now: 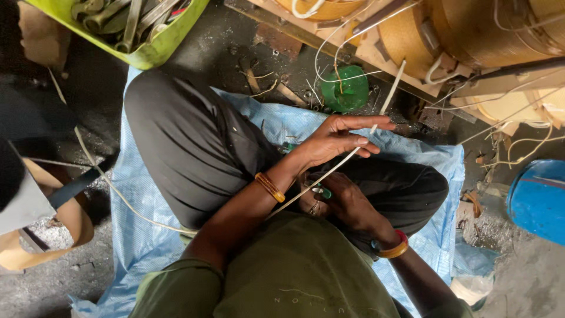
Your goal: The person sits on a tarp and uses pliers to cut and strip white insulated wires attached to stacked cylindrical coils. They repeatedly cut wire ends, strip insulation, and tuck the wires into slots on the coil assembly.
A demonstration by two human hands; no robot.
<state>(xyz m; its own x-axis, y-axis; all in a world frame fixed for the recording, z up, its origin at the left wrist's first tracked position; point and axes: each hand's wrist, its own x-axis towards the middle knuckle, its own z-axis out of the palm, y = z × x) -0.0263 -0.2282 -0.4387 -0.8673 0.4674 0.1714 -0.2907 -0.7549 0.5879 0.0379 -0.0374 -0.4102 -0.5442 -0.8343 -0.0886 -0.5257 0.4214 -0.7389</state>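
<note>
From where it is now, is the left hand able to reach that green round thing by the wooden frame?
Probably yes. The left hand, holding the white strip, lies just short of the green round thing, with only loose wires and floor scraps between.

no packages, labels, signs or screens in view

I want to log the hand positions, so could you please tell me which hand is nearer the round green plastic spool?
Left. The left hand is just below the round green plastic spool; the right hand sits lower, on the lap.
</note>
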